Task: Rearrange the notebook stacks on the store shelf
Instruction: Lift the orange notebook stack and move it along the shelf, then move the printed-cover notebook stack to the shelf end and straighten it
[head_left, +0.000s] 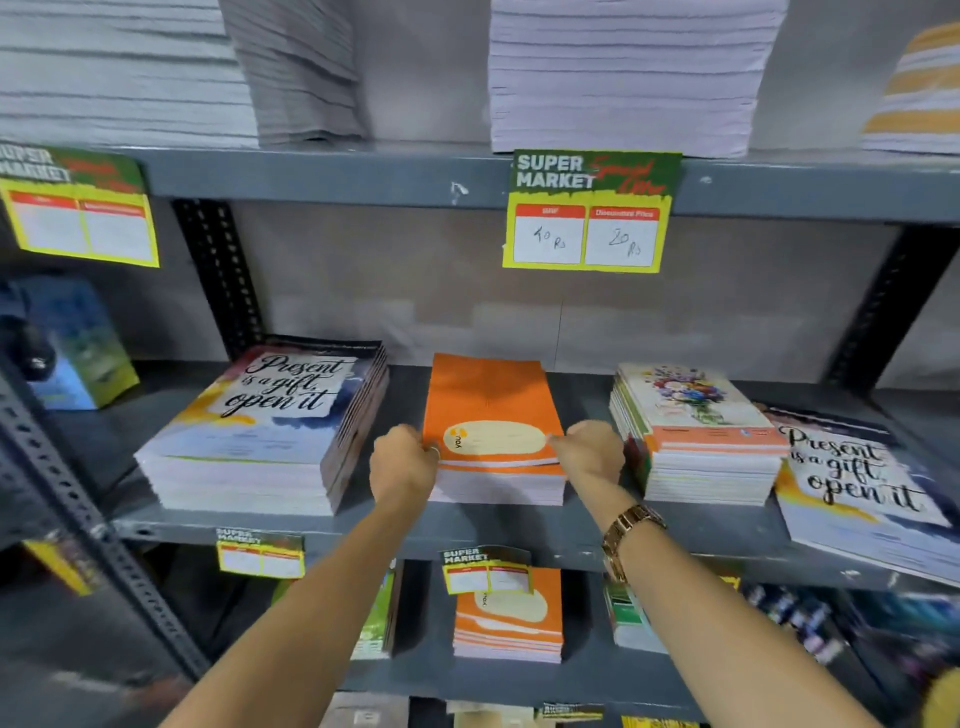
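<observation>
orange stack (493, 415), flanked by quote stack (270, 415), floral stack (691, 415)

My arms are bare to past the elbow, no sleeves showing. On my right wrist I wear a gold-toned watch (631, 525) with a chunky link bracelet. My left hand (404, 462) carries a thin pale ring on one finger. My right hand (592, 451) shows no ring.
</observation>
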